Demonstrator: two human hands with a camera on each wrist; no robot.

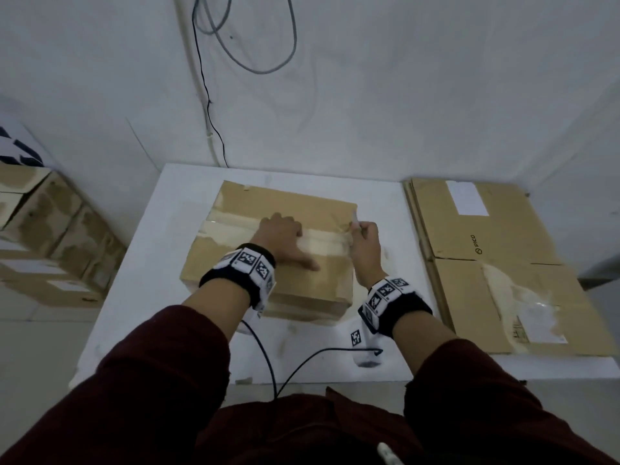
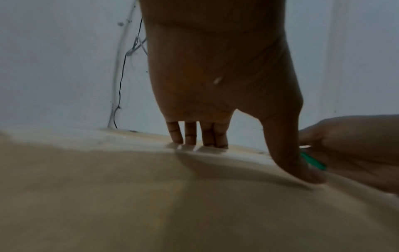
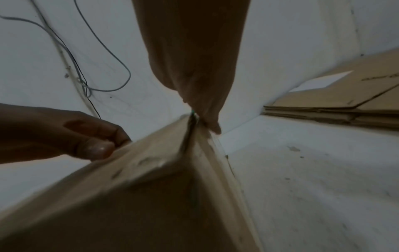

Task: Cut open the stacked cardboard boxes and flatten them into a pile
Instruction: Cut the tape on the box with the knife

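Green cutter (image 2: 313, 161) shows only from left wrist.

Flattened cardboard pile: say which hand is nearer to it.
Right. The right hand sits at the box's right edge, facing the flattened cardboard pile; the left hand presses the box top, farther away.

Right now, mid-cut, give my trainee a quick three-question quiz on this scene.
1. True or false: the left hand presses straight fingers on the brown taped cardboard box.
2. The right hand has its grip on: A) a green-handled cutter, B) a marker pen, C) nothing?
3. Which side of the white table holds the flattened brown cardboard pile?

Key: 1 true; 2 A; 3 right.
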